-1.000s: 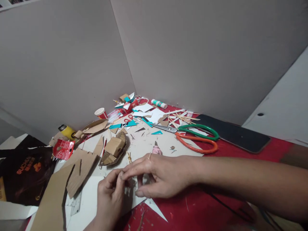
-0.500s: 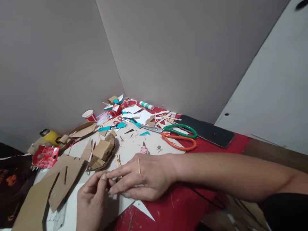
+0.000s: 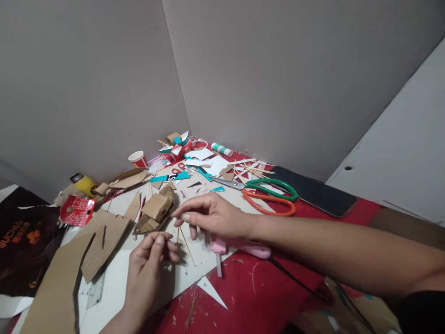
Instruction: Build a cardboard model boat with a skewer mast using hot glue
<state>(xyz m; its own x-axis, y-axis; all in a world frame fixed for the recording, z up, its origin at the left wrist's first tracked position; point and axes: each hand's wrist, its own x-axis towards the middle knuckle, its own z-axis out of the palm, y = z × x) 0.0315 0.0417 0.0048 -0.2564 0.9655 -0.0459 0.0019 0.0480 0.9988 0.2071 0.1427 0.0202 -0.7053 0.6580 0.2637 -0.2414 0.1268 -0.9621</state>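
Note:
My right hand (image 3: 208, 214) is closed, thumb and fingertips pinched at the top of thin wooden sticks (image 3: 187, 246) that spread down to the white board. My left hand (image 3: 148, 262) sits lower and to the left, thumb pressed to index finger; whatever is in that pinch is too small to make out. Just beyond both hands lies a small cardboard boat (image 3: 158, 207) with a box-like block on it. A pink glue gun (image 3: 257, 249) rests under my right wrist, partly hidden, a clear glue stick (image 3: 219, 266) poking out of it.
Scissors (image 3: 271, 197) with green and orange handles lie beyond my right forearm, beside a black phone (image 3: 313, 192). Cut cardboard (image 3: 55, 278) covers the left side. Paper scraps, a glue tube (image 3: 221, 149), a paper cup (image 3: 138, 159) and a yellow bottle (image 3: 83, 184) stand towards the walls.
My hands have come apart; the right has moved up and away to the top of the sticks. The glue gun, mostly covered before, now shows. The view has shifted slightly left.

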